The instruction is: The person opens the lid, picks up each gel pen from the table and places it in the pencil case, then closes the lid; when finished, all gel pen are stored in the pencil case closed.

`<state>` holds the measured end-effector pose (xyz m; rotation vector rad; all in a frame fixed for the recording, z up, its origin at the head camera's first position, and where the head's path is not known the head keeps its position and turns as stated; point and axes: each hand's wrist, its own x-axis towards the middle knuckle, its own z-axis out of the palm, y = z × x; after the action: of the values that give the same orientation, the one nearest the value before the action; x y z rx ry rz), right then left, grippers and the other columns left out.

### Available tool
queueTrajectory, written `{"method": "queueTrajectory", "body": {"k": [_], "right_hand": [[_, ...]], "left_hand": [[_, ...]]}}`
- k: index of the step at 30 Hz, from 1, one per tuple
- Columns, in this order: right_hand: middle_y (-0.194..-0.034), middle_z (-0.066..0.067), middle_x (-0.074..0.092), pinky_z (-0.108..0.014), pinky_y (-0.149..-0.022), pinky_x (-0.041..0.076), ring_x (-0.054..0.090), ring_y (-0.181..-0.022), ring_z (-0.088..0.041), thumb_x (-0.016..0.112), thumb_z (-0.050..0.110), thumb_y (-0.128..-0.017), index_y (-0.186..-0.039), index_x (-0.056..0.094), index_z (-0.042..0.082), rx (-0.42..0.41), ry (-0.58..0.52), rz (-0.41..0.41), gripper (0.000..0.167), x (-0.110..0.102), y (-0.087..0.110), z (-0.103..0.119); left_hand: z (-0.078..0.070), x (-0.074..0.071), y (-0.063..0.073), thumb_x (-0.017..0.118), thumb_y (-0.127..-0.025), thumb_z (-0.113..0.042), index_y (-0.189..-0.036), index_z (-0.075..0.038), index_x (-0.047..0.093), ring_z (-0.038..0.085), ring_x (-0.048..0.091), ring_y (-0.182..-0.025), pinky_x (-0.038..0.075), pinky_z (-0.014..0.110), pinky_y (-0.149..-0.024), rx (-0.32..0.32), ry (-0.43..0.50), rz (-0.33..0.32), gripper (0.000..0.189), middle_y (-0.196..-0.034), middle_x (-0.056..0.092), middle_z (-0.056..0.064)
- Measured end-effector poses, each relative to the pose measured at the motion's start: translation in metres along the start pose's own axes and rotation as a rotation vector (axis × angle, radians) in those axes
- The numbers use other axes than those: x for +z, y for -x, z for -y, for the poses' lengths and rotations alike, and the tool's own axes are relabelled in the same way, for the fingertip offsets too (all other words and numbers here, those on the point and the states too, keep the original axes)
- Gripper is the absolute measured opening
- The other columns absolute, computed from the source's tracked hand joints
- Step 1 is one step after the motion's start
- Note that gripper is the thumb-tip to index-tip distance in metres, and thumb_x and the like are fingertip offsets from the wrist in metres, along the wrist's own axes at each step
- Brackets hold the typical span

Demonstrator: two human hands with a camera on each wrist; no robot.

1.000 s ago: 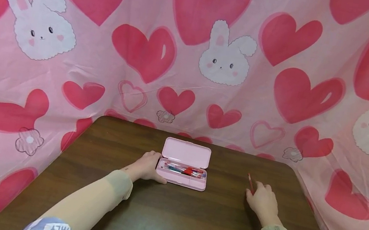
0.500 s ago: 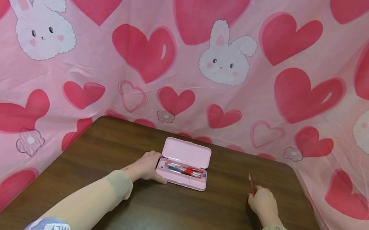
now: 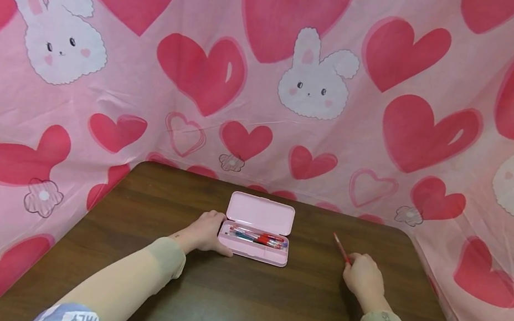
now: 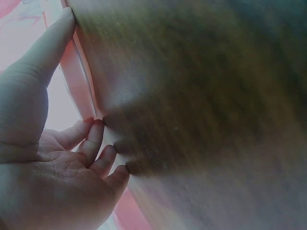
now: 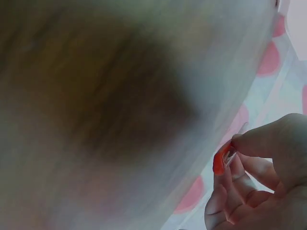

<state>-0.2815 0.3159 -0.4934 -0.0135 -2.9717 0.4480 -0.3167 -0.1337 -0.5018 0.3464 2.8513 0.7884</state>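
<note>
A pink pencil case (image 3: pixel 260 215) lies on the brown table with its lid raised at the back. Several pens (image 3: pixel 257 237), some with red parts, lie in its long compartment; a lower strip in front is divided in two. My left hand (image 3: pixel 202 231) holds the case at its left end, thumb at the front corner and fingers further back. The left wrist view shows the thumb and fingertips against the pink wall (image 4: pixel 79 76). To the right, my right hand (image 3: pixel 363 278) pinches a slim red pen (image 3: pixel 340 245), its far end pointing up and left. The right wrist view shows the red pen end (image 5: pixel 219 160) between thumb and fingers.
The wood-grain table (image 3: pixel 234 303) has rounded far corners. A pink cloth (image 3: pixel 311 135) with hearts and rabbits hangs behind it and along both sides.
My right hand has turned the pen so that its far end has swung left, toward the case, and now shows more of its length. The left hand and the case have stayed in place.
</note>
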Motion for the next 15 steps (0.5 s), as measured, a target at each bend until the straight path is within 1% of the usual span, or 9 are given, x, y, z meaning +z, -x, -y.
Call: {"method": "queueTrajectory", "body": {"k": [9,15], "right_hand": [[-0.108,-0.023,0.073,-0.064,-0.092,0.058,0.072,-0.099,-0.044,0.070,0.009,-0.098,-0.118,0.079,-0.001,-0.118,-0.004,-0.062,0.024,-0.001,-0.003,0.028],[-0.107,-0.021,0.074,-0.062,-0.088,0.060,0.072,-0.096,-0.041,0.072,0.008,-0.097,-0.118,0.080,0.001,-0.160,0.001,-0.085,0.023,0.004,-0.008,0.049]], "left_hand": [[0.000,-0.001,0.000,0.101,-0.072,-0.057,-0.152,-0.005,0.053,0.031,0.052,-0.134,0.048,0.055,-0.123,-0.010,0.011,0.004,0.107,-0.146,0.059,0.014],[-0.001,-0.001,0.001,0.100,-0.072,-0.056,-0.153,-0.005,0.053,0.031,0.052,-0.135,0.048,0.055,-0.123,-0.009,0.012,0.005,0.107,-0.147,0.058,0.014]]}}
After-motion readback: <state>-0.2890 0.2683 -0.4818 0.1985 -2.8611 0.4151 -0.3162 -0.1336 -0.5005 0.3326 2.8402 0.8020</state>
